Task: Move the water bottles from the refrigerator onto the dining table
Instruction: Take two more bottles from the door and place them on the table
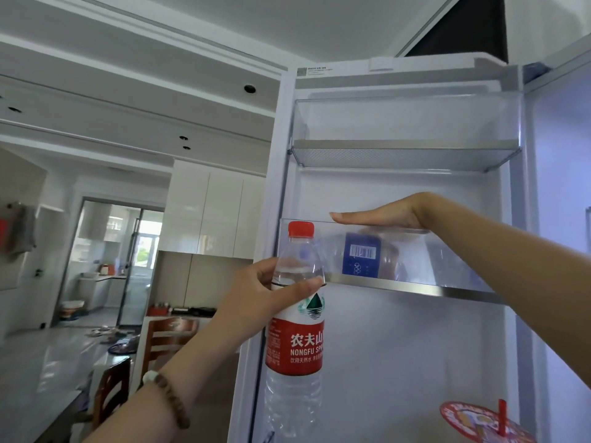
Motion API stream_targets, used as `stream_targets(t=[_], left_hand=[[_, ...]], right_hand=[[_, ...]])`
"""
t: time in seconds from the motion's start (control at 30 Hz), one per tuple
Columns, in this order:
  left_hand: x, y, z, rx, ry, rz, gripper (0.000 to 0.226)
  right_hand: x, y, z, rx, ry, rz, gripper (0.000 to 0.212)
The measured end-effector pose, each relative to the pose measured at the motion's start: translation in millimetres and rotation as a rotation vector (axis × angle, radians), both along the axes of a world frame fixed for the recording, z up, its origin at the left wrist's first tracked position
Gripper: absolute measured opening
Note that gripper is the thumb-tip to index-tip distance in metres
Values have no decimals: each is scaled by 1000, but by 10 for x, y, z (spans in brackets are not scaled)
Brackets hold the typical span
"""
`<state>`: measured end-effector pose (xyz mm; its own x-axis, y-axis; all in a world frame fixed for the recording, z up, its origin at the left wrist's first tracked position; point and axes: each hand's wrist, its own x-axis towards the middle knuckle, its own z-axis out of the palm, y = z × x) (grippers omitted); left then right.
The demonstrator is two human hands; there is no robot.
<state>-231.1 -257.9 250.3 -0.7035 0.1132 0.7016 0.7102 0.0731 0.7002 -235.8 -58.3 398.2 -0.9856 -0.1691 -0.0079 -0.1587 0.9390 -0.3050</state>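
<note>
Okay, my left hand (256, 295): grips clear plastic water bottle with red label and red cap (295, 343) at its shoulder, upright.
Right hand (380, 215): flat, palm down, fingers straight, holding nothing, over clear door bin (447, 260); nearer the target.
Blue-labelled clear bottle (361, 254): in that bin, lying sideways, long axis left-right, directly under my right palm; contact unclear.
Next: probably curl down around it.
</note>
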Motion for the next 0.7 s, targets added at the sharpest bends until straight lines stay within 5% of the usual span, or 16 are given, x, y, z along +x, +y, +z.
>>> stream_targets(t=[0.3, 0.5, 0.6, 0.7], left_hand=[[8, 17, 4, -5, -8, 12, 41], [16, 35, -4, -1, -16, 20, 42], [4, 30, 3, 2, -33, 26, 47], [11, 28, 7, 7, -43, 21, 44]], right_hand=[[-1, 22, -3, -10, -15, 42, 70], [13, 39, -39, 9, -38, 45, 57], [22, 63, -37, 6, 82, 35, 67], [91, 170, 52, -270, 359, 9, 61]])
